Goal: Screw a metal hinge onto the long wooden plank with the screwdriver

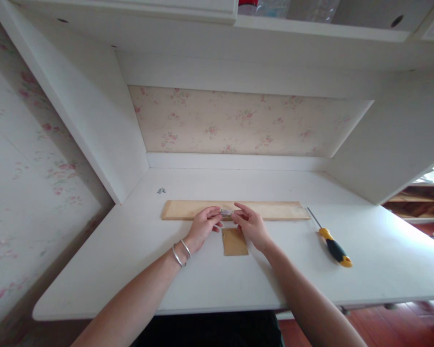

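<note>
Small metal piece (226, 212) is pinched between both hands, over the long near edge of the wooden board (188, 209), roughly mid-length. Can't tell if it touches the wood or sits just above it. Too small to make out its exact shape.

Grip: left hand (203, 226) has thumb and fingertips narrow on the piece's left end. Right hand (252, 229) looks pinched on the right end, narrow too; its contact is partly hidden by its own fingers. How hard either squeezes, can't tell.

Board lies flat, about parallel to the table's (191, 289) far edge. Tan plate (235, 243) lies flat between board and near edge, just under the right hand in view, apart from the board.

Progress, my read: early, handling stage. Board and plate are laid out, metal piece is in the fingers. No fastening visible on the board; the stretch behind the hands is covered, so not certain there. Screws (161, 191) sit loose in a cluster toward the table's far left corner, unused as they lie. Screwdriver (334, 248) is down near the right edge, tip by the board's right end, nobody on it. Any driving looks not yet done.
</note>
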`<action>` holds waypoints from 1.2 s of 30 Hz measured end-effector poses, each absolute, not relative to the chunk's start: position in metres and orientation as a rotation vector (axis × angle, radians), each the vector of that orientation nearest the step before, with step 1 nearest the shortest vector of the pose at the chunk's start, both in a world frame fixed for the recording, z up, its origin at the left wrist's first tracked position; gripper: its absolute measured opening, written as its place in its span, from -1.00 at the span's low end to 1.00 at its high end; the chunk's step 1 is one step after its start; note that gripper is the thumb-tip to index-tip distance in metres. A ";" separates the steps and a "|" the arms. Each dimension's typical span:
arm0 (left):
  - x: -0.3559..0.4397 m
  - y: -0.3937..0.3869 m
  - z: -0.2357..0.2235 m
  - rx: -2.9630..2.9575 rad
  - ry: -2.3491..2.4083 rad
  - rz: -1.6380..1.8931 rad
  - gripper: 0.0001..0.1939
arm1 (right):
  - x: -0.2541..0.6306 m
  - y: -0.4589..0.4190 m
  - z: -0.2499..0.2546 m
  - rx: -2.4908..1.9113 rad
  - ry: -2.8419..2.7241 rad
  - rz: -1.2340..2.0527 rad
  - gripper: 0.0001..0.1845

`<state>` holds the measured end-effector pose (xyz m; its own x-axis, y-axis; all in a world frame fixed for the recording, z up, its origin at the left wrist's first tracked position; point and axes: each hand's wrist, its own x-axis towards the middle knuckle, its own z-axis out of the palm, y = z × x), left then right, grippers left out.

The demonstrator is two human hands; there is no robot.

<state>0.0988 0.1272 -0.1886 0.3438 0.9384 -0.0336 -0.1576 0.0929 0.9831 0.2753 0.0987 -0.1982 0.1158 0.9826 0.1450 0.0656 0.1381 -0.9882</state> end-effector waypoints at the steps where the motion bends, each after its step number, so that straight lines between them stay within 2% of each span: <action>1: 0.099 0.127 -0.190 1.204 0.876 0.986 -0.64 | 0.276 0.099 -0.199 -1.207 -1.232 0.973 -0.47; 8: 0.100 0.128 -0.192 1.260 0.914 0.989 -0.67 | 0.278 0.099 -0.198 -1.193 -1.310 0.885 -0.74; 13: 0.099 0.128 -0.186 1.213 0.886 0.926 -0.71 | 0.288 0.096 -0.200 -1.224 -1.547 0.630 -0.87; 19: 0.100 0.131 -0.193 1.315 0.918 0.870 -0.80 | 0.307 0.091 -0.202 -1.285 -1.891 0.348 -0.78; 25: 0.098 0.131 -0.190 2.133 1.057 1.075 -0.82 | 0.308 0.095 -0.205 -1.232 -1.949 0.273 -0.74; 30: 0.102 0.133 -0.185 2.549 1.082 0.963 -0.83 | 0.303 0.093 -0.202 -1.268 -1.941 0.272 -0.69; 36: 0.105 0.137 -0.191 2.648 1.100 0.892 -0.82 | 0.300 0.092 -0.201 -1.344 -1.814 0.309 -0.84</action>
<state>0.1055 0.1368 -0.1909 0.5574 0.6839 0.4707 0.6016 -0.7234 0.3388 0.3000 0.0925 -0.2006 -0.0759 0.8777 0.4731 0.6714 0.3958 -0.6266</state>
